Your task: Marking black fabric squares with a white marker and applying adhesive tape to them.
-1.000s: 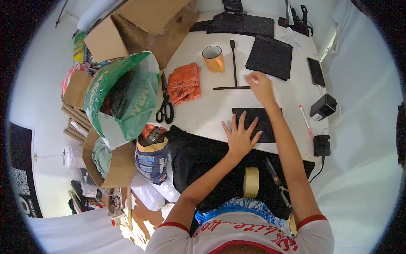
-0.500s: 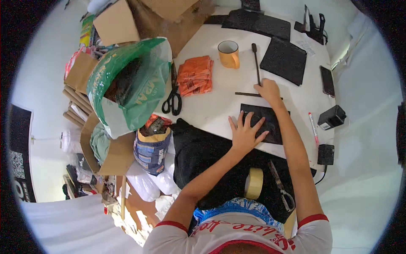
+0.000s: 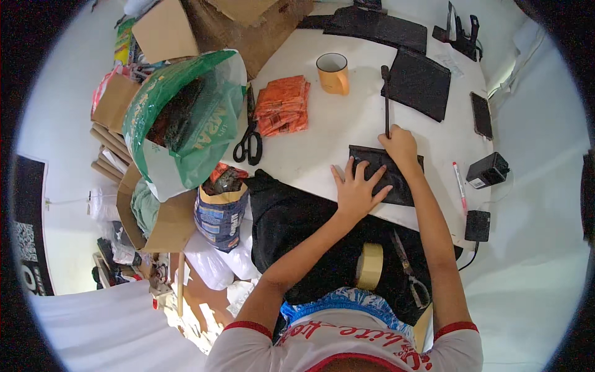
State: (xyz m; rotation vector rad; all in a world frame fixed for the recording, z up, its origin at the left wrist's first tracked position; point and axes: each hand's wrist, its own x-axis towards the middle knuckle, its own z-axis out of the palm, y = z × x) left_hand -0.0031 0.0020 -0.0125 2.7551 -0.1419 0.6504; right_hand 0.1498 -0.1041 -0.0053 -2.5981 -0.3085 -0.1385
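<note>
My left hand [image 3: 357, 191] lies with fingers spread on a flat black sheet-like piece [image 3: 396, 193] on the white table, pressing on it. My right hand [image 3: 398, 147] is closed around the near end of a long thin dark rod [image 3: 387, 102] with a thicker far end. It is just over the far edge of the black piece. Whether a thin bar lies along that edge under my fingers is hard to make out. Beyond the rod, larger black sheets [image 3: 418, 84] lie flat. An orange mug [image 3: 333, 77] stands to the left of the rod.
Left on the table lie orange packets [image 3: 282, 105] and black scissors [image 3: 250, 142], beside a green-white bag [image 3: 214, 133]. To the right are a marker [image 3: 459, 186], a black box-shaped device [image 3: 488, 170] and a phone [image 3: 481, 116]. Tape [image 3: 370, 266] and other scissors [image 3: 410, 273] rest on black cloth [image 3: 310, 239].
My right hand has drawn the rod nearer, down to the black piece's far edge; a thin dark bar formerly seen beyond that edge no longer shows there. My left hand stays on the piece.
</note>
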